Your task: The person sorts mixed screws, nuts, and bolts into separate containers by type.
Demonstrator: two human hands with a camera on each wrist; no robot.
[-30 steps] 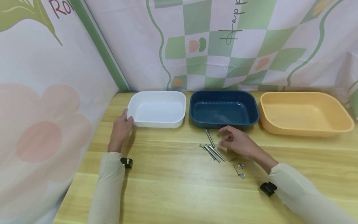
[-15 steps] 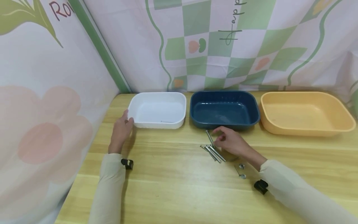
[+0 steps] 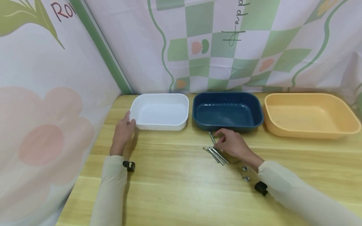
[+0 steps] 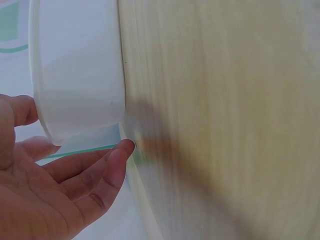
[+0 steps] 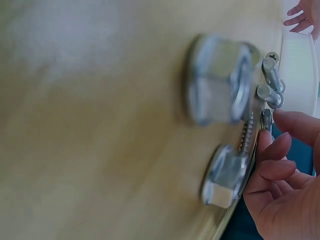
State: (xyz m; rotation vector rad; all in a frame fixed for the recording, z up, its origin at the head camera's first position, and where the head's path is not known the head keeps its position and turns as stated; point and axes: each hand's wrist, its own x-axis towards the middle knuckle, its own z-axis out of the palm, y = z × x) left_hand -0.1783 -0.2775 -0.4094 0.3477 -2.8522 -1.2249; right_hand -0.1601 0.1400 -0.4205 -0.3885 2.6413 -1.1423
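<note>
At its left front corner, the white tray (image 3: 161, 126) is pinched by my left hand (image 3: 122, 133); in the left wrist view the thumb (image 4: 25, 110) touches the rim, other fingers beside the wall. My right hand (image 3: 233, 144) is low over the table with bent fingers. Its thumb and index fingertip are right at a single metal bolt (image 3: 211, 137); I cannot tell whether they pinch it. Several bolts (image 3: 219, 156) lie bunched just left of that hand. Nearer the front are two flanged nuts (image 5: 222, 80) and a thin threaded screw (image 5: 246, 135).
A dark blue tray (image 3: 226, 128) stands right of the white one, behind my right hand. Further right comes a larger yellow tray (image 3: 311, 134). All three stand in a row at the back of the wooden table (image 3: 169, 188), against a patterned cloth (image 3: 198, 18).
My right hand has moved left to the single bolt. Half a second ago a thin screw showed inside the white tray's front; it is not visible now. My left hand has stayed put.
</note>
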